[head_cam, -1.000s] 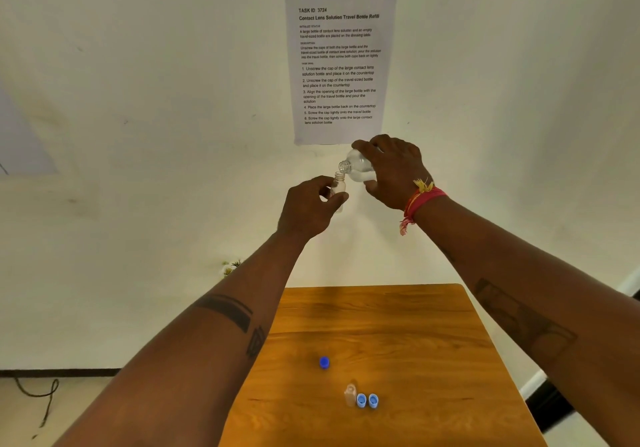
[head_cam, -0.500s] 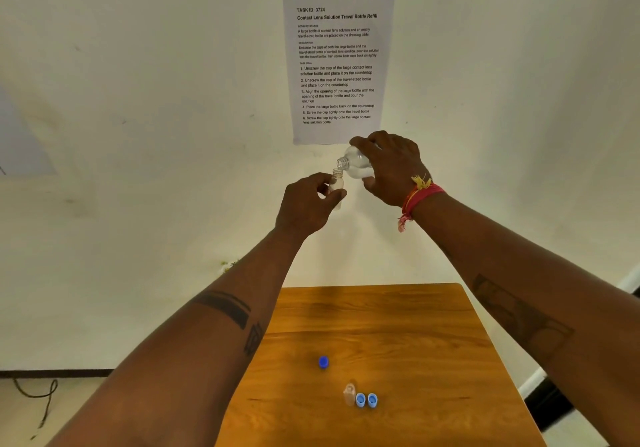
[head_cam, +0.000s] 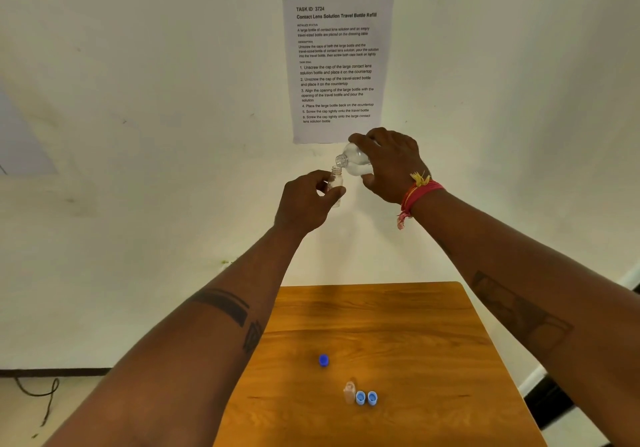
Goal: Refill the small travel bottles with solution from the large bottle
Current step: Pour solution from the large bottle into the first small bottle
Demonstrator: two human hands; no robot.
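Hands [head_cam: 349,183] grip tilted large bottle [head_cam: 353,162], travel bottle [head_cam: 335,183].

You are in a plain, bare room set up as a test station: a small wooden table [head_cam: 381,325] stands against an off-white wall [head_cam: 138,134] with a printed task sheet [head_cam: 337,65] taped up.
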